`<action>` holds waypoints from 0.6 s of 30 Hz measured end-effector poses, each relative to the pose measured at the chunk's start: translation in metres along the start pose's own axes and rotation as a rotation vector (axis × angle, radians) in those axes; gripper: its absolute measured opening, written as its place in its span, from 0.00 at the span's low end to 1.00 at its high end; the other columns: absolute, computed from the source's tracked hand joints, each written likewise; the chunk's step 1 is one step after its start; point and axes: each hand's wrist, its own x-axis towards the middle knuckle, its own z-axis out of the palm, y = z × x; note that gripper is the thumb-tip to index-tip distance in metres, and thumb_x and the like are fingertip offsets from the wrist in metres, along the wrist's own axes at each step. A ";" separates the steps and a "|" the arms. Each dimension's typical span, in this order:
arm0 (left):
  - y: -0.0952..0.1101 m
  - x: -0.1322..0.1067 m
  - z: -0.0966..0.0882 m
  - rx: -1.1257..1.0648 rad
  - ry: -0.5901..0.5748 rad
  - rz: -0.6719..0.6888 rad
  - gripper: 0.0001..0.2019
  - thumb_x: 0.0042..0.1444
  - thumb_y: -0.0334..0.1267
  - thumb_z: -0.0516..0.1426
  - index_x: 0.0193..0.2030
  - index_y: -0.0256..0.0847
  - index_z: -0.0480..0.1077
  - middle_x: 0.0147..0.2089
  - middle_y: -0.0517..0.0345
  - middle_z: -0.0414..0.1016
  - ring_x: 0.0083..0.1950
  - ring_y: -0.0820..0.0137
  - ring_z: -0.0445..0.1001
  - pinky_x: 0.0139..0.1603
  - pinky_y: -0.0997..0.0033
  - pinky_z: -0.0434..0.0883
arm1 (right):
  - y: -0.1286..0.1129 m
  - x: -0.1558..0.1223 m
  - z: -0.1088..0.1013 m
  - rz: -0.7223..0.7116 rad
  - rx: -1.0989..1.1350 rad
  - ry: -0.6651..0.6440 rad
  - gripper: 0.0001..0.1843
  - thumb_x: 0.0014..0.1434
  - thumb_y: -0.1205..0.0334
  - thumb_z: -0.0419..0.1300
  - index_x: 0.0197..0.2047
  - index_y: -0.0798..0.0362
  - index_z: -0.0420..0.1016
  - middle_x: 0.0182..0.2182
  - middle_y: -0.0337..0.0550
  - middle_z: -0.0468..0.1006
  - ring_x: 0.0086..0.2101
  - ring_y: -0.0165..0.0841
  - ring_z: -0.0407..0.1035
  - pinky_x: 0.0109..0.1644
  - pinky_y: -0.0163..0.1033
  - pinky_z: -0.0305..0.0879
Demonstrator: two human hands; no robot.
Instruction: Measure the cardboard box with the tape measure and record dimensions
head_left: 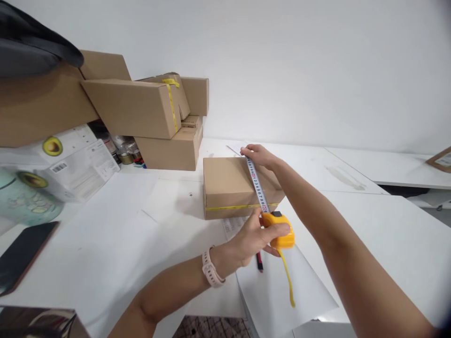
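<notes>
My left hand (255, 239) is closed around a yellow tape measure (283, 236), just in front of a brown cardboard box (225, 176). The metal blade (258, 185) runs out across the top of the box to its far edge. There my right hand (260, 155) pinches the blade's end, partly hiding it. A yellow strap (289, 281) dangles from the case. Beneath my left hand, a red and black pencil or pen (260, 262) lies on white paper (282, 291). A yellow band (229, 207) crosses the front of the box.
Several cardboard boxes (134, 108) are stacked at the back left, beside a white box with avocado pictures (84, 164). A dark flat device (24, 253) lies at the left edge. Another sheet (236, 147) sits behind the box. A brown frame-like object (442, 159) stands far right.
</notes>
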 end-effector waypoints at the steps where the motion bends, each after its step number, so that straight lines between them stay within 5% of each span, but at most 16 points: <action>1: -0.003 -0.002 0.002 -0.010 0.005 -0.005 0.25 0.49 0.46 0.68 0.49 0.42 0.63 0.48 0.52 0.71 0.42 0.68 0.76 0.32 0.71 0.77 | -0.003 -0.010 0.004 0.000 0.022 -0.005 0.24 0.58 0.33 0.60 0.40 0.45 0.76 0.35 0.44 0.78 0.37 0.40 0.69 0.44 0.46 0.65; 7: 0.009 -0.019 0.004 -0.159 0.003 -0.023 0.27 0.49 0.50 0.68 0.48 0.41 0.62 0.42 0.54 0.72 0.39 0.65 0.79 0.32 0.68 0.79 | -0.018 -0.053 0.014 0.028 0.113 -0.007 0.27 0.60 0.29 0.52 0.42 0.43 0.71 0.30 0.39 0.73 0.31 0.36 0.64 0.37 0.42 0.61; 18: 0.003 -0.020 0.010 -0.223 0.026 -0.027 0.27 0.48 0.51 0.68 0.47 0.40 0.63 0.44 0.53 0.71 0.40 0.64 0.80 0.32 0.68 0.80 | -0.030 -0.066 0.016 0.029 0.130 0.010 0.26 0.60 0.31 0.52 0.44 0.43 0.72 0.33 0.39 0.76 0.33 0.36 0.65 0.37 0.42 0.61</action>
